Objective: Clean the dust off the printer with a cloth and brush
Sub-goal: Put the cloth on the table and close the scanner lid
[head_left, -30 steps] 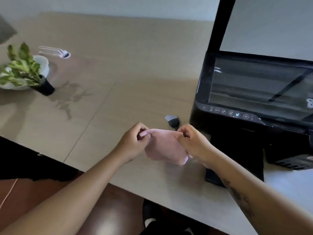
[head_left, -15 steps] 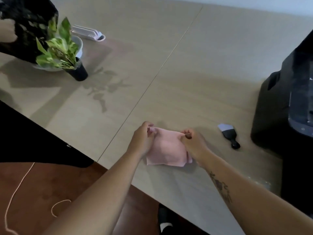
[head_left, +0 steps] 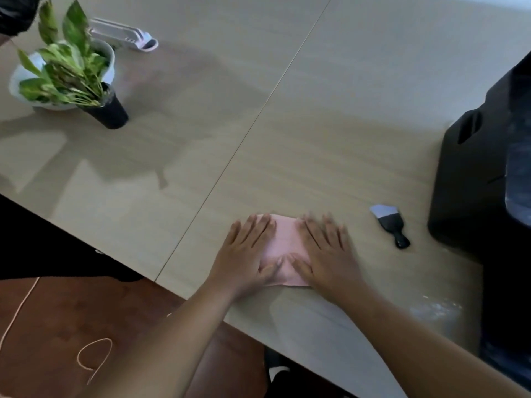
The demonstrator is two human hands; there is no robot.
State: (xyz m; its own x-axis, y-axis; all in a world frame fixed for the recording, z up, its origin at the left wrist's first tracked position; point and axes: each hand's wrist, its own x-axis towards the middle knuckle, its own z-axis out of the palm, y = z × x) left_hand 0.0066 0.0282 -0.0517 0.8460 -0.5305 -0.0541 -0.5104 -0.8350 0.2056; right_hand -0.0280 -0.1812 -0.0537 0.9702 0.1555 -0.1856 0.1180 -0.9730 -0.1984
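A folded pink cloth (head_left: pixel 284 242) lies flat on the table near its front edge. My left hand (head_left: pixel 247 254) rests palm down on the cloth's left side, fingers spread. My right hand (head_left: pixel 327 251) presses flat on its right side, fingers apart. Neither hand grips anything. To the right of my hands lies a small brush (head_left: pixel 389 224) with a black handle and pale bristles. The black printer (head_left: pixel 482 182) stands at the right edge of the view, only partly in frame, with dust showing on its top.
A potted green plant (head_left: pixel 71 73) in a black pot stands at the far left, beside a white bowl. A white object (head_left: pixel 126 35) lies behind it. The beige table (head_left: pixel 316 110) has a seam down its middle. Dust marks (head_left: pixel 436 308) lie near the printer's base.
Both hands let go of the cloth's top corners and now lie flat on it with fingers spread. The view has swung left, so less of the printer shows.
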